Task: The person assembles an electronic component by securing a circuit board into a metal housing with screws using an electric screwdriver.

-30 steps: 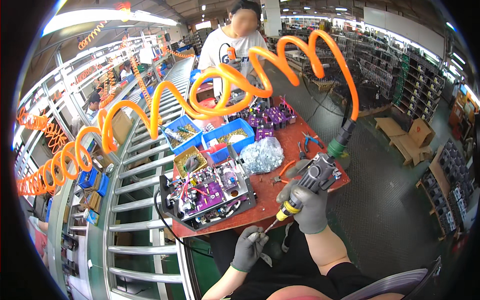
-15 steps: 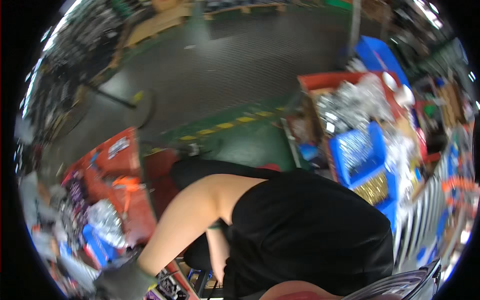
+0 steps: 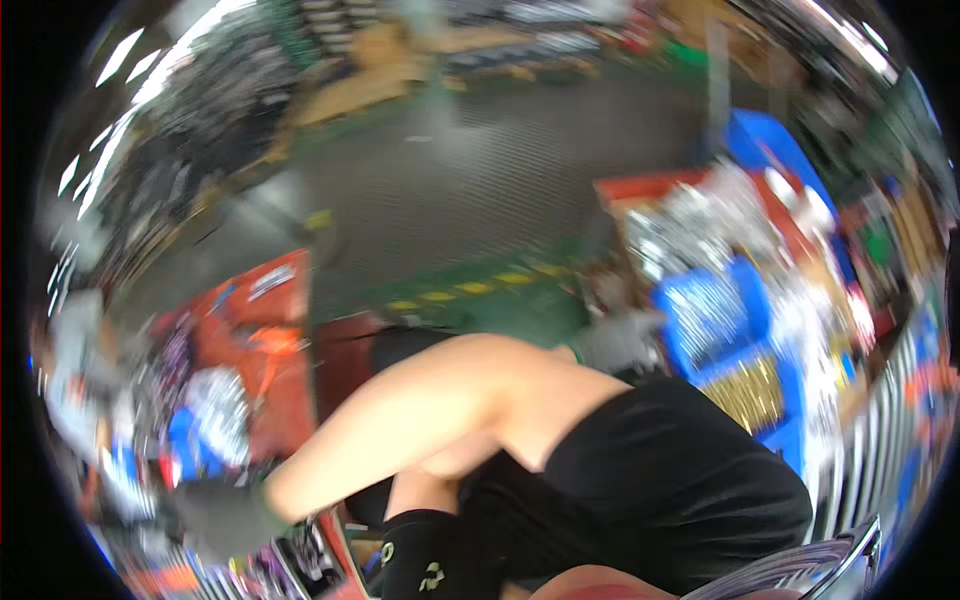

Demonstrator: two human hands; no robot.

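The picture is smeared by motion. A bare arm runs from my black shirt (image 3: pixel 660 480) down to the lower left. It ends in my grey-gloved left hand (image 3: pixel 215 515), at the edge of an orange bench (image 3: pixel 275 330) with a clear plastic bag (image 3: pixel 210 395) and blue trays (image 3: pixel 185 440) on it. My right hand (image 3: pixel 615 340), also in a grey glove, reaches past the arm toward a blue bin (image 3: pixel 715 310) on a second bench at the right. Blur hides what either hand holds.
Dark ribbed floor (image 3: pixel 470 190) with a yellow and black striped line (image 3: pixel 470 290) lies between the benches. The right bench carries shiny bags (image 3: pixel 690 225) and a bin of small brass-coloured parts (image 3: pixel 750 385). A chair edge (image 3: pixel 800 570) shows at the bottom right.
The view has swung from the bench ahead and the coiled orange hose to the floor and a second bench. Since half a second ago it shifted slightly and the right glove came into view.
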